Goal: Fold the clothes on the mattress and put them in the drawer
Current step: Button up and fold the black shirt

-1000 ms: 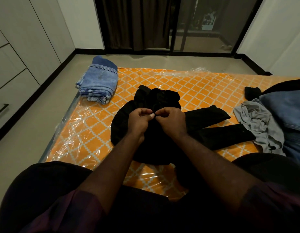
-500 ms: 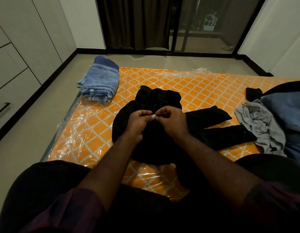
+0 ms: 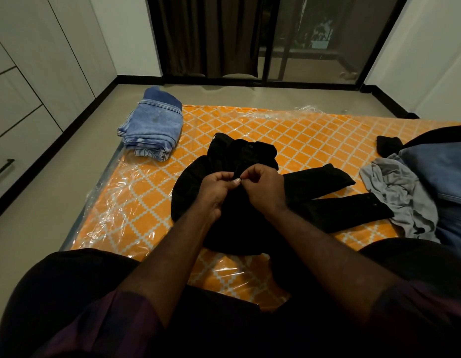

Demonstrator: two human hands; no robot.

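Pinching the same spot on the black shirt (image 3: 325, 182) as a second ago, our left hand (image 3: 216, 193) and right hand (image 3: 266, 190) meet fingertip to fingertip, likely fastening a button, so we judge folding not yet begun. Under the grip spreads the mattress (image 3: 307, 140); right of it waits the unfolded heap (image 3: 405, 197); beyond and left, the folded jeans (image 3: 154, 130); farther left, the shut drawer (image 3: 17, 151).
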